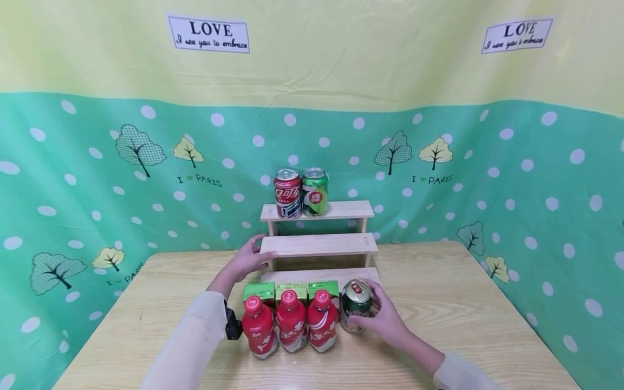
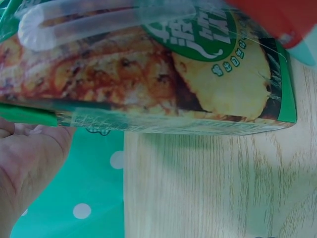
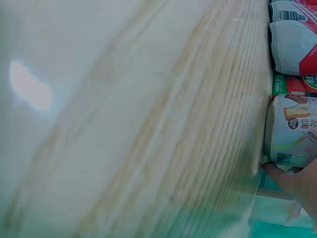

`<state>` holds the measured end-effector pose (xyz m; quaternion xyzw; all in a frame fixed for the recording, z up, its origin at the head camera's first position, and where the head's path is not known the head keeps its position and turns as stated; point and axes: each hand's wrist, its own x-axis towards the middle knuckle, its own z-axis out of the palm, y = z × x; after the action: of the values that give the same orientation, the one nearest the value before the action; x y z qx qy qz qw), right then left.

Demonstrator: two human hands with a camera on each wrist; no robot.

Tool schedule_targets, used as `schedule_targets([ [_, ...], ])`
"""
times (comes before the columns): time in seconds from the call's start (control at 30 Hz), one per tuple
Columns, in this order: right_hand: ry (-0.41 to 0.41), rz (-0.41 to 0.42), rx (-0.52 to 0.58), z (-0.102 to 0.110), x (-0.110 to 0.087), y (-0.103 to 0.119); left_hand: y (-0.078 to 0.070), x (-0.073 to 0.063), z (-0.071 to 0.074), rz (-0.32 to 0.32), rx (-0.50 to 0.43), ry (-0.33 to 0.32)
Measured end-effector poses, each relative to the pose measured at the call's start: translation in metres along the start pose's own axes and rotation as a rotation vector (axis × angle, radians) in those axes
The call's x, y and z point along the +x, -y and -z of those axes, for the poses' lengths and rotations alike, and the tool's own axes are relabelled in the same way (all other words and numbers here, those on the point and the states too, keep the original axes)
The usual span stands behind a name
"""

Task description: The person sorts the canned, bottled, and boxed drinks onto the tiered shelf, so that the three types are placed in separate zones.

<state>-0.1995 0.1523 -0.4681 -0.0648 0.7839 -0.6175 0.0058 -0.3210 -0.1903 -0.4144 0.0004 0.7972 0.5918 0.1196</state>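
My right hand (image 1: 386,319) grips a dark green drink can (image 1: 355,304) with fingers and thumb around its sides. This can stands at the right end of a row of three red bottles (image 1: 291,325); its pale printed lower side (image 3: 293,131) faces the right wrist view. At the left end of a stepped wooden shelf (image 1: 317,245), my left hand (image 1: 245,264) holds the middle board, thumb over its front edge. Behind the bottles sit green juice boxes (image 1: 291,291), one with a pineapple picture (image 2: 148,74) filling much of the left wrist view.
A red cola can (image 1: 288,195) and a green can (image 1: 314,194) stand side by side on the top board's left half. The shelf rests on a wood-grain table (image 1: 429,303). A green and yellow curtain (image 1: 507,179) hangs around the table.
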Motion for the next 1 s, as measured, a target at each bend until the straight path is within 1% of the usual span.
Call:
schedule_targets([
  [0.23, 0.002, 0.007, -0.019, 0.005, -0.005, 0.003, 0.000, 0.000, 0.000, 0.003, -0.002, 0.000],
  [0.43, -0.011, -0.029, -0.064, 0.015, -0.008, 0.005, 0.001, 0.000, 0.001, -0.001, 0.001, 0.003],
  [0.67, -0.021, -0.037, -0.112, 0.034, -0.007, 0.009, 0.000, -0.001, 0.001, 0.002, 0.002, 0.002],
  [0.87, -0.023, -0.009, -0.156, 0.055, -0.009, 0.015, -0.003, -0.003, -0.001, 0.001, 0.005, 0.005],
  [1.0, -0.044, 0.013, -0.185, 0.068, -0.008, 0.020, -0.004, -0.002, -0.001, 0.004, 0.002, 0.003],
])
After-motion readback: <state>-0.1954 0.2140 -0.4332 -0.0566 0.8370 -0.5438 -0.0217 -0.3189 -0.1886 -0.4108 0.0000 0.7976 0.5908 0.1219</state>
